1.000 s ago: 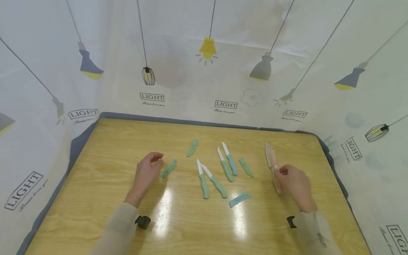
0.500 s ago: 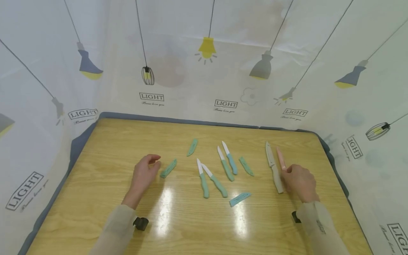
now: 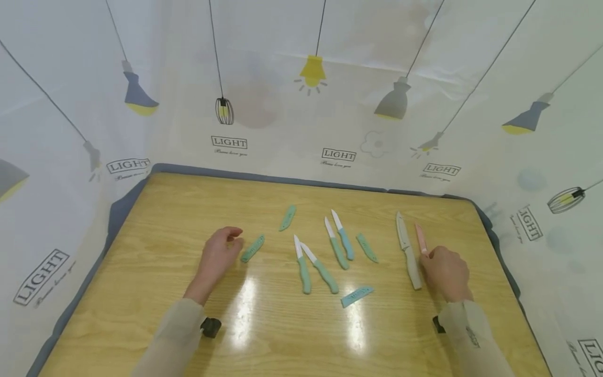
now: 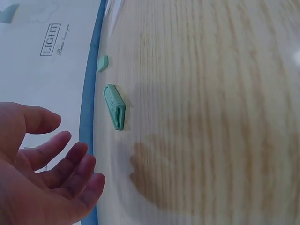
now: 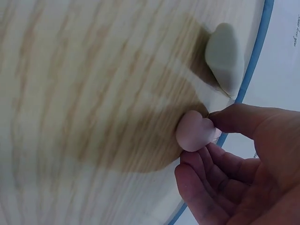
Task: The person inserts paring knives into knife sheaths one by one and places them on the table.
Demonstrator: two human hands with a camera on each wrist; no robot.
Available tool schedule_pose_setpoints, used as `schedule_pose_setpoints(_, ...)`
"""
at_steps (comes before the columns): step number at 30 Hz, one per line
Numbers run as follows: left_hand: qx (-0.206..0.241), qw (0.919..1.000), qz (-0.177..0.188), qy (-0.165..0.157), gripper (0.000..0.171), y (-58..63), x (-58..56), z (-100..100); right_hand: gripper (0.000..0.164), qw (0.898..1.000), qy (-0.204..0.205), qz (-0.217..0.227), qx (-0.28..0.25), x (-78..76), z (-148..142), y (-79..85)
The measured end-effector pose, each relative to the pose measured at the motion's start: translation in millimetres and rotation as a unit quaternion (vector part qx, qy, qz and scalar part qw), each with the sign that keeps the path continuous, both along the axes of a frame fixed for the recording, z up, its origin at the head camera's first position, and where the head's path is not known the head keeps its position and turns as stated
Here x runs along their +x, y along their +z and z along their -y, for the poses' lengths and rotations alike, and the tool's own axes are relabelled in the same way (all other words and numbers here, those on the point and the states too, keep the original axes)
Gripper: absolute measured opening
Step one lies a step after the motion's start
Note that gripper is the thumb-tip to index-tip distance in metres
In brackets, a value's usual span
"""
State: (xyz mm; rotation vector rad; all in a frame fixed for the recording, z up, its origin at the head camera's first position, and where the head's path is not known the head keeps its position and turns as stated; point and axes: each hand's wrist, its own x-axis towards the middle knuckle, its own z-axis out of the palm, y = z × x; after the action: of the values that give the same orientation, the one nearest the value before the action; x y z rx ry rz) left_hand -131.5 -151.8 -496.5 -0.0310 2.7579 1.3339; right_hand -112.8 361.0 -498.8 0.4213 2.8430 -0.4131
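My right hand [image 3: 445, 272] pinches a pink knife [image 3: 421, 238] at the table's right side. In the right wrist view, the rounded end of its pink handle [image 5: 193, 132] shows between thumb and fingers; the hand covers most of the handle in the head view. Just left of it, apart, lies a larger off-white knife [image 3: 408, 251], whose handle [image 5: 225, 58] shows in the right wrist view. My left hand [image 3: 220, 251] hovers with loosely curved fingers and holds nothing. Closest to it is a green blade sheath [image 3: 253, 248], slotted side visible in the left wrist view [image 4: 115, 107].
Mid-table lie two green-handled knives with touching blades [image 3: 303, 267], a third green-handled knife [image 3: 336, 243] and a blue-handled knife [image 3: 343, 235]. Around them are two more green sheaths [image 3: 288, 218] and a blue sheath [image 3: 357, 296]. A printed curtain [image 3: 282, 141] encloses the table.
My right hand has carried the pink knife rightward and down, from against the off-white knife to a spot beside it. The left hand has barely moved.
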Motion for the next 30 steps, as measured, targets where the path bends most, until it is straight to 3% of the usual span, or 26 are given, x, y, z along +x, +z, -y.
schedule_pose_setpoints(6,-0.097,0.9935,0.000,-0.061,0.042,-2.2,-5.5,-14.5,0.044,1.000,-0.008,-0.010,-0.009,4.7,-4.6,0.4)
schedule_pose_setpoints(13,-0.206,0.9726,0.015,-0.106,0.048,-0.1,-12.3,-28.0,0.064,1.000,-0.021,-0.010,-0.014,13.4,-7.7,9.5)
schedule_pose_setpoints(23,-0.252,0.9586,-0.001,-0.134,0.021,-6.3,-18.7,-31.6,0.064,0.998,-0.013,-0.060,-0.008,26.6,-2.6,22.4)
schedule_pose_setpoints(30,-0.250,0.9592,-0.012,-0.132,0.018,-4.5,-20.6,-35.6,0.068,0.996,-0.002,-0.083,-0.018,29.7,7.8,29.7)
